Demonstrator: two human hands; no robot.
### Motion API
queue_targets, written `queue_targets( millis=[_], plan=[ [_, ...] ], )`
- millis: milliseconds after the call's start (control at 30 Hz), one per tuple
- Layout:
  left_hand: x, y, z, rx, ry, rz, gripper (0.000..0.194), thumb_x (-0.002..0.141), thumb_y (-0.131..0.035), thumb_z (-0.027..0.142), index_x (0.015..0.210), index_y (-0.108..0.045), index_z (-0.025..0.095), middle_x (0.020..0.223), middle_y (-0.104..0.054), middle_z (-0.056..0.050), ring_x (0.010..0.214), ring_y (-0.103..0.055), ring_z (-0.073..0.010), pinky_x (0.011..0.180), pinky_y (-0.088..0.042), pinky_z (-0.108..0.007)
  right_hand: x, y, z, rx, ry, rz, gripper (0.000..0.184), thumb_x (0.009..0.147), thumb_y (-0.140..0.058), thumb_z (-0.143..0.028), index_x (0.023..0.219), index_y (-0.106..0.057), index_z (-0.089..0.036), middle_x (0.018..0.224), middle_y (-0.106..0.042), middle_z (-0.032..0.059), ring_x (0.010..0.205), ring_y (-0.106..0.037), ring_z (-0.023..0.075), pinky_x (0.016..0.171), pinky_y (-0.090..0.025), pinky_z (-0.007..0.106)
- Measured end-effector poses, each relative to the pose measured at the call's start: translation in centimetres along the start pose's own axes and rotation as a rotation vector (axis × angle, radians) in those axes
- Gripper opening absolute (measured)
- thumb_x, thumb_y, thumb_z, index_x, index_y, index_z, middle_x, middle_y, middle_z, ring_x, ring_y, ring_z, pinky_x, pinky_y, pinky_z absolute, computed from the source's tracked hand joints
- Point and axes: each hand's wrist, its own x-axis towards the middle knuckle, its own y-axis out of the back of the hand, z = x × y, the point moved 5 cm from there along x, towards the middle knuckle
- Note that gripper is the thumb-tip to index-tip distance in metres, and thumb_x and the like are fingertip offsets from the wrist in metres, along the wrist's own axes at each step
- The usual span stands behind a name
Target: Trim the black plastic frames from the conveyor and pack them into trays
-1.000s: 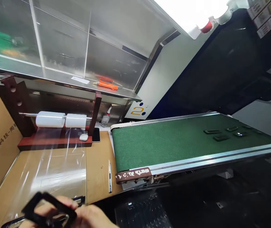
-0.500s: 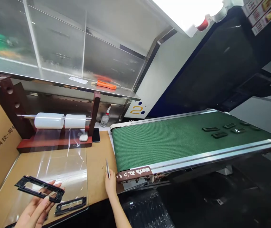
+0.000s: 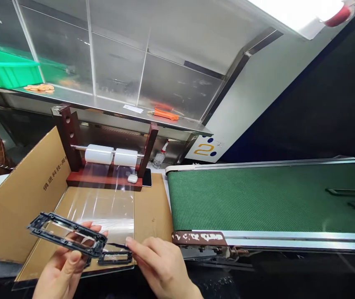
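Note:
My left hand holds a long black plastic frame with window cut-outs, lifted above a clear film sheet on cardboard. My right hand is closed in a pinch on a thin dark tool. The tool's tip points left over a smaller black frame that lies flat on the film's near edge. The two hands are close together, just left of the conveyor's end.
A green conveyor belt runs off to the right and carries two black frames. Behind the film is a red-brown stand with white film rolls, an earbud case and a phone. A steel shelf holds an orange tool and a green bin.
The view swung left. My right hand picked up the thin tool beside the conveyor end and brought it to the small frame. My left hand lifted the long frame higher.

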Motion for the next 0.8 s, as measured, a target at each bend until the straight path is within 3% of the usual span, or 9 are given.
queue_targets(
  millis=[100,233,400,533,633,700,733,800],
  plan=[
    [-0.5,-0.4,0.5,-0.013,0.004,-0.015,0.051,0.057,-0.083,0.041,0.104,-0.070,0.028,0.109,-0.073,-0.007,0.104,-0.065,-0.0341,0.090,-0.053,-0.038,0.0,0.3,-0.1,-0.032,0.022,0.003,0.035,0.096,-0.043,-0.018,0.129,-0.053,-0.025,0.071,-0.064,-0.0005,0.056,-0.055,0.0120,0.051,-0.042,0.022],
    [-1.5,-0.9,1.0,-0.015,-0.032,0.018,0.049,0.060,-0.081,0.042,0.106,-0.069,0.029,0.109,-0.073,-0.005,0.103,-0.067,-0.0299,0.084,-0.056,-0.028,0.0,0.7,-0.4,-0.055,0.047,0.017,0.034,0.097,-0.040,-0.019,0.127,-0.054,-0.025,0.072,-0.065,0.0003,0.055,-0.053,0.0128,0.049,-0.040,0.024],
    [-2.7,-1.4,1.1,-0.024,-0.032,0.027,0.046,0.065,-0.079,0.044,0.107,-0.068,0.029,0.111,-0.073,-0.003,0.103,-0.066,-0.0267,0.083,-0.055,-0.024,-0.3,0.2,-0.1,0.109,0.004,-0.033,0.034,0.097,-0.044,-0.019,0.129,-0.055,-0.022,0.073,-0.065,0.0012,0.058,-0.057,0.0116,0.053,-0.046,0.021],
    [-2.7,-1.7,1.1,-0.039,-0.060,-0.013,0.048,0.062,-0.081,0.043,0.106,-0.069,0.029,0.111,-0.072,-0.004,0.105,-0.065,-0.0310,0.083,-0.058,-0.031,-0.9,-0.3,0.5,0.418,-0.175,-0.134,0.035,0.093,-0.052,-0.026,0.128,-0.058,-0.023,0.079,-0.069,0.0025,0.063,-0.063,0.0119,0.058,-0.052,0.020],
    [-2.6,-2.2,0.5,-0.069,-0.021,-0.022,0.051,0.056,-0.085,0.041,0.104,-0.070,0.030,0.110,-0.073,-0.005,0.101,-0.067,-0.0335,0.078,-0.060,-0.035,-1.4,-0.7,1.0,0.698,-0.388,-0.220,0.037,0.088,-0.061,-0.033,0.124,-0.062,-0.028,0.099,-0.073,0.0036,0.085,-0.069,0.0169,0.080,-0.056,0.028],
    [-2.7,-3.0,0.1,-0.089,-0.023,-0.024,0.049,0.061,-0.082,0.043,0.106,-0.070,0.031,0.112,-0.072,-0.004,0.102,-0.066,-0.0324,0.080,-0.060,-0.035,-1.9,-1.0,1.4,0.921,-0.538,-0.272,0.038,0.084,-0.066,-0.038,0.121,-0.064,-0.031,0.110,-0.071,0.0026,0.098,-0.067,0.0196,0.088,-0.053,0.033],
    [-2.7,-3.5,-0.1,-0.093,-0.028,-0.034,0.047,0.064,-0.080,0.044,0.108,-0.069,0.032,0.114,-0.071,-0.003,0.103,-0.066,-0.0317,0.081,-0.059,-0.035,-2.2,-1.3,1.6,1.033,-0.605,-0.300,0.039,0.082,-0.068,-0.041,0.120,-0.065,-0.032,0.109,-0.071,0.0017,0.096,-0.067,0.0194,0.085,-0.054,0.032],
    [-2.7,-4.7,-0.8,-0.091,-0.034,-0.071,0.044,0.069,-0.076,0.044,0.110,-0.068,0.033,0.114,-0.071,-0.003,0.104,-0.066,-0.0308,0.082,-0.059,-0.035,-2.9,-1.7,2.0,1.223,-0.716,-0.359,0.044,0.077,-0.072,-0.045,0.119,-0.066,-0.031,0.092,-0.072,-0.0004,0.073,-0.065,0.0132,0.061,-0.053,0.023]
  ],
)
